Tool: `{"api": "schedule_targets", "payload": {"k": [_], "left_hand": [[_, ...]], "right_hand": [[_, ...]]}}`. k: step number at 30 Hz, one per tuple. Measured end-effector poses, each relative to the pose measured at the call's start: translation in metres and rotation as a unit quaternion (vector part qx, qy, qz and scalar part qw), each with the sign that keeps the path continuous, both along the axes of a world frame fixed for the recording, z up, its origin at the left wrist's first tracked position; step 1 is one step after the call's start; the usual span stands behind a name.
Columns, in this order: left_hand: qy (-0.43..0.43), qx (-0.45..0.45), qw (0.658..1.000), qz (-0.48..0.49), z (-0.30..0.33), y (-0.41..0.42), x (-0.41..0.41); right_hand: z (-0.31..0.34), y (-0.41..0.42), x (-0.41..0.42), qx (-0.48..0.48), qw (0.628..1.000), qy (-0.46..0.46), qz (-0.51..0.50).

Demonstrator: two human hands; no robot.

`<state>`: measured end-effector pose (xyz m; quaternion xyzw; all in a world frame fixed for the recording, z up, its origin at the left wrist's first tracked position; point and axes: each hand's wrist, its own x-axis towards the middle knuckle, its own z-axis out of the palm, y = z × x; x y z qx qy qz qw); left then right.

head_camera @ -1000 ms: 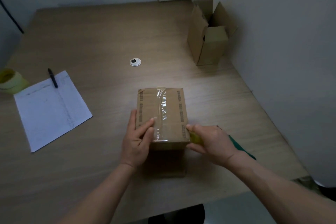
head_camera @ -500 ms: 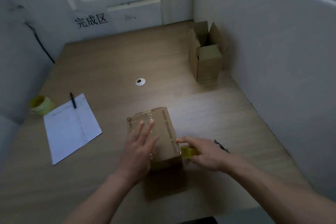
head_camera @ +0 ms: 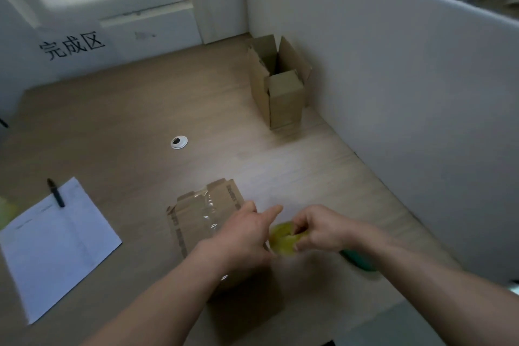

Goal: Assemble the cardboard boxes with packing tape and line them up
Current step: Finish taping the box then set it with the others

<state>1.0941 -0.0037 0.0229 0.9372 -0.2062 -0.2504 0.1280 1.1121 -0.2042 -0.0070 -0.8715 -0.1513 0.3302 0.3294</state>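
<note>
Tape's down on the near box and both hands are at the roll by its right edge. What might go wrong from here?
1. The right hand grips the yellow tape roll at the taped box edge; a poor tear could lift the wrinkled tape strip.
2. The left hand reaches toward the roll, so the box may slide.
3. The open box by the partition is unsealed on top.

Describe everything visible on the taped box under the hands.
The taped box is plain brown cardboard, standing on the wooden table. Its top flaps are closed, with a glossy clear tape strip along the seam and dark print near the edges. The left hand covers its near right corner; whether it touches is unclear.
</note>
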Motion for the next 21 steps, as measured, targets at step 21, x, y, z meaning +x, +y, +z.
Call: {"api": "schedule_targets", "payload": {"k": [21], "left_hand": [[-0.047,0.055,0.997,-0.004,-0.012,-0.008,0.023]], "right_hand": [[-0.064,-0.046,-0.076,-0.201,0.902,-0.23,-0.304]]}}
